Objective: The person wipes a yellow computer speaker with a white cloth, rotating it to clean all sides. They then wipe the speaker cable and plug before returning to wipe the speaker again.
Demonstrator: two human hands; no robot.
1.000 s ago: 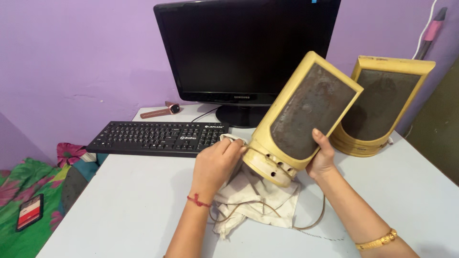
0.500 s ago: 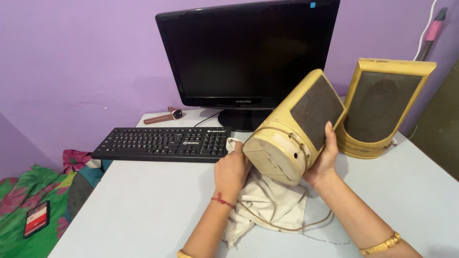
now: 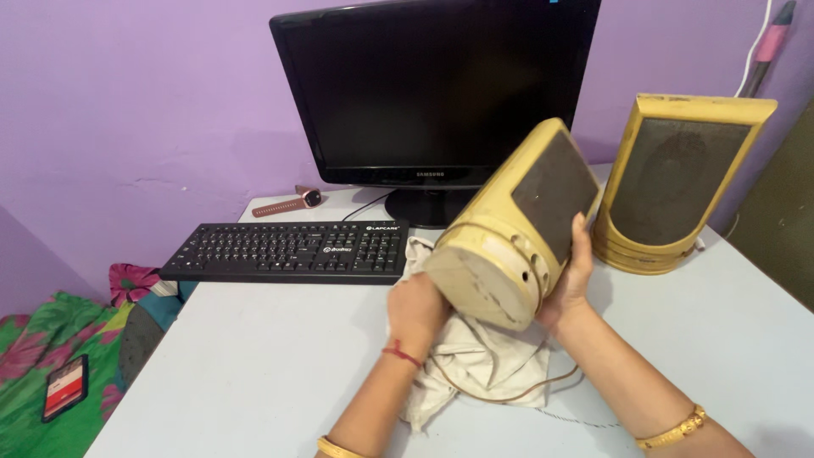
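Your right hand (image 3: 570,284) grips the lifted yellow speaker (image 3: 513,225), fingers wrapped along its dark grille side, tilting it so its round base faces you. Your left hand (image 3: 417,307) is closed on a cream cloth (image 3: 483,356), pressed against the speaker's base at its 9 o'clock side. The cloth trails down onto the white bench (image 3: 254,356) beneath the speaker, and a thin brown cable (image 3: 509,395) loops over the cloth. At 2 o'clock from the held speaker, a second yellow speaker (image 3: 674,182) stands upright on the bench. At 12 o'clock sits a black monitor (image 3: 432,89), at 10 o'clock a black keyboard (image 3: 288,250), and beyond it a wristwatch (image 3: 287,203). Far at 8 o'clock, a phone (image 3: 64,388) lies on a green floral bedcover (image 3: 34,339).
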